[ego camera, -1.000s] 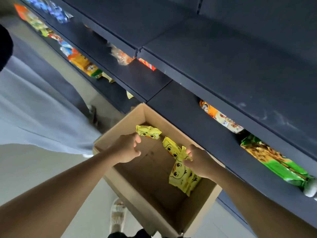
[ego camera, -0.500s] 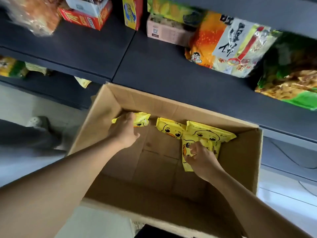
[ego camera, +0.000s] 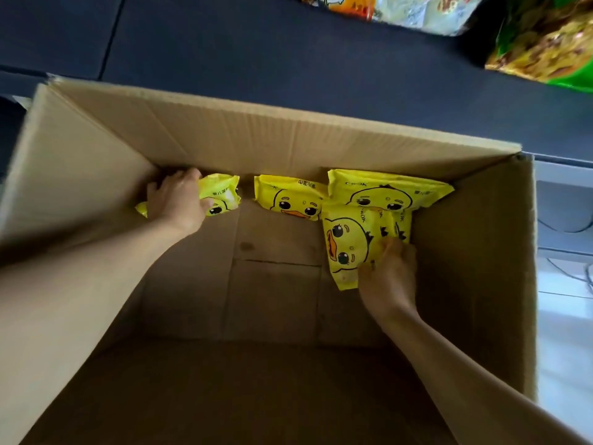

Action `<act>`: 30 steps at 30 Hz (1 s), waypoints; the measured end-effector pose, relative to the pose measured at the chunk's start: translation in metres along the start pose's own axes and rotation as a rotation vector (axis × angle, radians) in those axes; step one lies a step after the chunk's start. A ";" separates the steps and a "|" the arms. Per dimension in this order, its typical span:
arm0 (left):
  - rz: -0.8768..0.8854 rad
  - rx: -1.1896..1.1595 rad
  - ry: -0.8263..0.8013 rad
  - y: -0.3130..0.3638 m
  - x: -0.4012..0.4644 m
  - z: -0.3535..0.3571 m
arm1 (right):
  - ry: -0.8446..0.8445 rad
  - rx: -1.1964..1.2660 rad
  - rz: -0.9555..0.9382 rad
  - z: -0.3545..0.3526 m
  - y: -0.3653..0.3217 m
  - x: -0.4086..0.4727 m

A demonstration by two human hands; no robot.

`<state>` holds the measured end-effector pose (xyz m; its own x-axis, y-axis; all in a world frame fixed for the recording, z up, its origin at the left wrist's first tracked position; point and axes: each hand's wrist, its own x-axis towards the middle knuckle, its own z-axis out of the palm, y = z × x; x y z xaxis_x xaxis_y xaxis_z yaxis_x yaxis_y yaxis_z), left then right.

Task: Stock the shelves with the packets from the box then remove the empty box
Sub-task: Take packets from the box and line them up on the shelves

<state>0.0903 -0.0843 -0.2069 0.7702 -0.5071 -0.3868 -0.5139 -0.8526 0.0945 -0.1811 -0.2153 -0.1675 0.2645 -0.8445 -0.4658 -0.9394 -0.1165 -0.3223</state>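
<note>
Packets lie along the box's (ego camera: 256, 136) far wall — the left hand (ego camera: 175, 200) grips the leftmost packet (ego camera: 221, 195), the right hand (ego camera: 390, 271) pinches the nearest packet (ego camera: 349, 245) at its lower corner.

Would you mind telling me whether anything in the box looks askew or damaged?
Nothing looks damaged. One yellow duck packet, gripped by the right hand, lies turned sideways across another, unlike the middle packet set against the box's far wall.

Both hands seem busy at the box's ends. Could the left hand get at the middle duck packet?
Probably yes: the middle duck packet lies uncovered just beside the left hand, though that hand already grips another packet.
</note>
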 end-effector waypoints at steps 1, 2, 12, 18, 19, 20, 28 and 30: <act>0.006 -0.021 -0.036 0.002 -0.004 -0.001 | 0.014 0.008 -0.008 0.000 -0.001 0.001; 0.012 -0.058 -0.074 0.004 -0.010 -0.001 | 0.014 0.032 -0.008 0.001 -0.003 0.003; 0.050 -0.351 -0.331 0.033 -0.055 0.035 | 0.005 -0.012 0.077 0.026 -0.019 0.034; -0.152 -0.394 -0.345 0.026 -0.058 0.047 | 0.002 -0.263 -0.031 0.042 -0.020 0.035; -0.167 -0.418 -0.359 0.026 -0.059 0.048 | -0.026 -0.187 -0.016 0.044 -0.022 0.033; -0.173 -0.436 -0.375 0.027 -0.060 0.048 | -0.060 -0.098 0.006 0.044 -0.024 0.030; -0.068 -0.489 -0.359 0.030 -0.083 0.011 | -0.200 0.251 0.005 0.025 -0.018 0.001; -0.059 -0.515 -0.342 0.027 -0.091 -0.011 | -0.210 0.253 -0.063 0.004 -0.020 -0.008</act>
<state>0.0100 -0.0627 -0.1594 0.5832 -0.4613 -0.6687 -0.1605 -0.8723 0.4618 -0.1636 -0.2037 -0.1602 0.3841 -0.7102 -0.5900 -0.8430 -0.0092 -0.5378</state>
